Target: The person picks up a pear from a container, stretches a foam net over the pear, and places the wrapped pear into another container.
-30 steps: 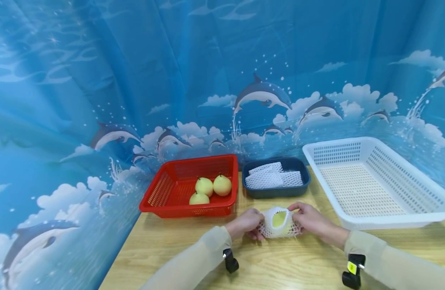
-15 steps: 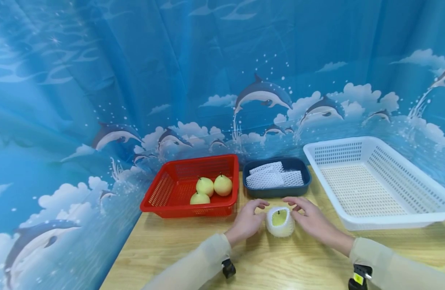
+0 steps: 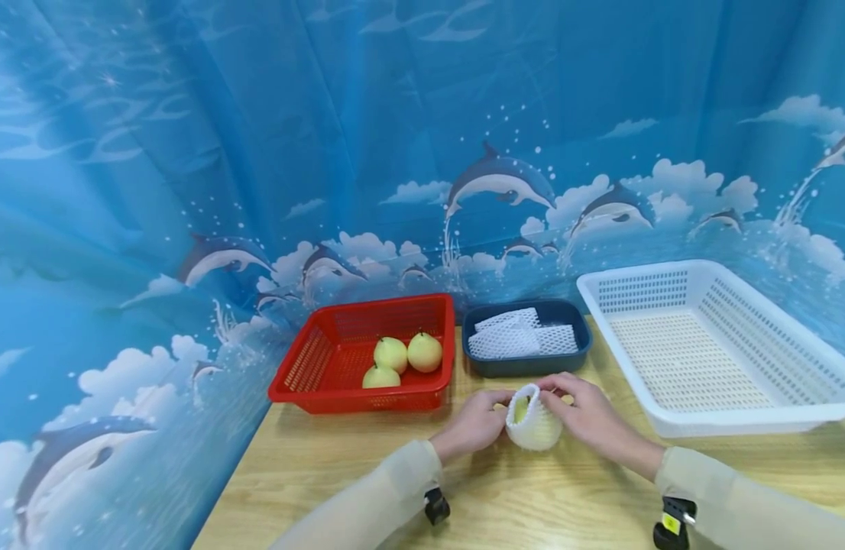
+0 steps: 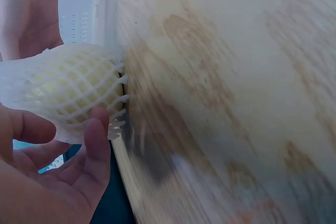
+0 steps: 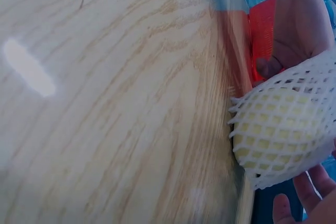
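A pale yellow-green pear inside a white foam net sleeve [image 3: 535,432] stands on the wooden table. The sleeve's open mouth tilts toward the left, and a little of the pear [image 3: 522,409] shows through it. My left hand [image 3: 474,422] pinches the sleeve's rim from the left side. From the right, my right hand [image 3: 587,412] grips the upper edge with thumb and fingers. In the left wrist view the mesh [image 4: 79,85] stretches round the pear, loose strands at its lower end. The right wrist view shows the sleeve [image 5: 278,129] drawn out past the fruit.
A red basket [image 3: 359,400] with 3 pears stands at the back left. Beside it, a dark blue tray [image 3: 526,367] holds flat foam net sleeves [image 3: 508,338]. A large white basket [image 3: 739,420] is at the right. Behind hangs a blue dolphin curtain [image 3: 395,153].
A second ago both hands held the sleeve low and wide. They then came off it, fingers apart. Now they hold its upper edge, and the mouth has risen and turned left.
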Motion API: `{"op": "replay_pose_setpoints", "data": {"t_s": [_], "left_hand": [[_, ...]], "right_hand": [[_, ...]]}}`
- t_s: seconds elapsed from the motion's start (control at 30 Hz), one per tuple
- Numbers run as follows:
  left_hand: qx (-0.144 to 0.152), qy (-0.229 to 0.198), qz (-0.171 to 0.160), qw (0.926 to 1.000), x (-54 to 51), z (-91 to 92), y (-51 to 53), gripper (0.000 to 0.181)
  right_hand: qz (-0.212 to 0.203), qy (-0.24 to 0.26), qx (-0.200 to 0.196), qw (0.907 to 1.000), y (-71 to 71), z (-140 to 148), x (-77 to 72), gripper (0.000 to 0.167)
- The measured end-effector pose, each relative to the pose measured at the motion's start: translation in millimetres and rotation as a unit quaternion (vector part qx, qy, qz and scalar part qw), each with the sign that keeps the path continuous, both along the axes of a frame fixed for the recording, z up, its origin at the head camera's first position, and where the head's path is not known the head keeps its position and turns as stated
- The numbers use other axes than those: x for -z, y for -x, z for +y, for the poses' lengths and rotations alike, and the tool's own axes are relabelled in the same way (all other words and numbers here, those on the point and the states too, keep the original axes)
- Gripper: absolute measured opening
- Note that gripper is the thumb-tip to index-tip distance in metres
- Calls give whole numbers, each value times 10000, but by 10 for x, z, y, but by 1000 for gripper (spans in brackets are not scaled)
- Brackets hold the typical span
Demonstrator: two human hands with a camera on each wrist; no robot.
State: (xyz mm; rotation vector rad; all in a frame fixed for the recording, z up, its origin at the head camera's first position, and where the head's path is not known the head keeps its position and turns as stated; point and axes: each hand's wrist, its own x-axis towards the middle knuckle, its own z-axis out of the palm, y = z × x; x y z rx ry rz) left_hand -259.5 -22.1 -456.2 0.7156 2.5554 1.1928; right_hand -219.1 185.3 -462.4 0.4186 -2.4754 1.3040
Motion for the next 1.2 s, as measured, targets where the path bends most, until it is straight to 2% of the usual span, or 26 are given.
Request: {"op": "replay_pose_setpoints", "data": {"t_s": [0.23,0.47,0.63,0.77,0.87,1.0,1.1,1.2], "left_hand": [[85,-104,-28,9999,36,23,-15,33],[101,-196,-311,9993,42,41,-57,36],[57,18,-211,9998,45,48,-52,43],[20,96,38,9999,51,40,-46,51],[228,136,398,9989,66,33,-48,59],[742,337,754,9938,93,20,-50,69],[1035,444,615,9917,115,6,-49,78],[1154,429,348,9918,135,-3,-48,84]], "right_hand": [[-103,20,206,9997,13,-19,28,10],[-179,150,321,9992,4,-8,67,11],[-154,174,393,9990,-3,1,73,11],[-153,183,447,9987,-19,5,67,11],[-110,110,483,9987,-28,6,69,11],[-101,31,555,9984,-30,14,86,11],[-136,44,588,9982,-27,24,104,11],[-147,57,539,9984,-25,33,126,11]]}}
